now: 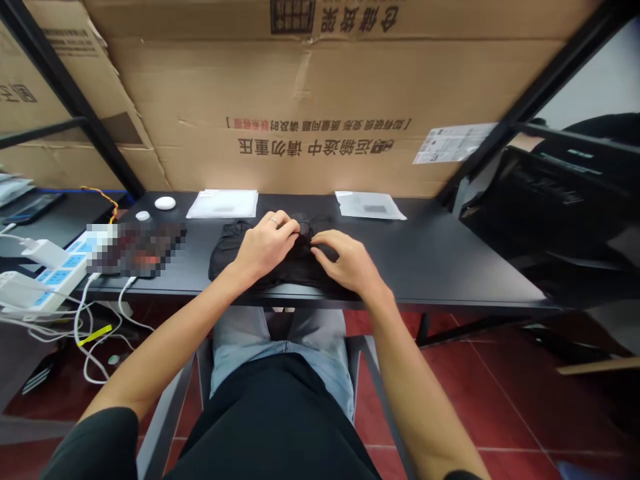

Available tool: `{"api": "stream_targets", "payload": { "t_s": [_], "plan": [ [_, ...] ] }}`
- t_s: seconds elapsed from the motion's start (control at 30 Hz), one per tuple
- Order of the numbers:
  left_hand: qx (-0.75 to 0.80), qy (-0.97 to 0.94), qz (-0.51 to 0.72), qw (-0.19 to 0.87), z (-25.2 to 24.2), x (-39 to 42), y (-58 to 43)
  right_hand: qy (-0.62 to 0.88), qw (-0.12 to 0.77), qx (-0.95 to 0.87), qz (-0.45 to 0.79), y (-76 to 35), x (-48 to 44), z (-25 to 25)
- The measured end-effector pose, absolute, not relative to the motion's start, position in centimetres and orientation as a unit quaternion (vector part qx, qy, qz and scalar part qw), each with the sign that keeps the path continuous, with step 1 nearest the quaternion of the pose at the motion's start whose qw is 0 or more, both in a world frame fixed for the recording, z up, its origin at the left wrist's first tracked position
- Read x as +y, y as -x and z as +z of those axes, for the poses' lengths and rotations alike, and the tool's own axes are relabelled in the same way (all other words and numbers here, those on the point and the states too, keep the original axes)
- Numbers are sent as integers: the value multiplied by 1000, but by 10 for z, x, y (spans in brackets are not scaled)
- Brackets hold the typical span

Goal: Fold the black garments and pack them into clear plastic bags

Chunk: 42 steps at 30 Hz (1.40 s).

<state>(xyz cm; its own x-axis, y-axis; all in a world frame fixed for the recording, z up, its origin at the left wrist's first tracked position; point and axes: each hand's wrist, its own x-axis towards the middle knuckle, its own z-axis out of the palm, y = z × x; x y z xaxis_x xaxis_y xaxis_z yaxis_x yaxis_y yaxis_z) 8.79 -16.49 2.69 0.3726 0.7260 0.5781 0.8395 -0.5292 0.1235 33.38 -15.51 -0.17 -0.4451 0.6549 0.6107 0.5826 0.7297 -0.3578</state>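
A dark, crumpled piece of black cloth [227,250] lies on the black table in front of me; whether it is a garment or a bag I cannot make out. My left hand [267,243], with a ring on one finger, pinches the cloth near its far middle edge. Close beside it on the right, my right hand [345,259] also pinches the black cloth between thumb and fingertips. The two hands are a small gap apart. Folds under the fingers are too dark to tell in detail.
Behind the table [450,267] stands a large cardboard sheet [310,87]. Two flat white packets [223,204] lie at its foot. To the left are a white power strip [65,270] with cables, a blurred-out item [145,250], and a white oval object [165,203].
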Motion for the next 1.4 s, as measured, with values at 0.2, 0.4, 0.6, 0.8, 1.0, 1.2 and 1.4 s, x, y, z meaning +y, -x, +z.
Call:
{"api": "stream_targets", "payload": {
  "t_s": [0.2,0.4,0.6,0.8,1.0,1.2,1.4],
  "plan": [
    [-462,849,-252,53,15,-160,-104,377,338,-861,49,-347,-148,-6],
    [-589,761,-273,3,16,-154,-80,390,301,-868,54,-350,-139,-16],
    [-627,742,-171,-167,25,-140,-73,381,311,-867,76,-353,-138,-15],
    [-607,734,-236,-193,19,-128,-88,363,335,-863,102,-357,-136,-17],
    [-537,635,-397,-388,14,-125,-108,354,351,-858,122,-359,-134,-20],
    [-435,470,-470,-608,26,-132,-119,286,376,-881,11,-358,-136,-11],
    [-404,492,-368,-678,37,-150,-108,245,360,-900,13,-346,-141,-10]
  ]
}}
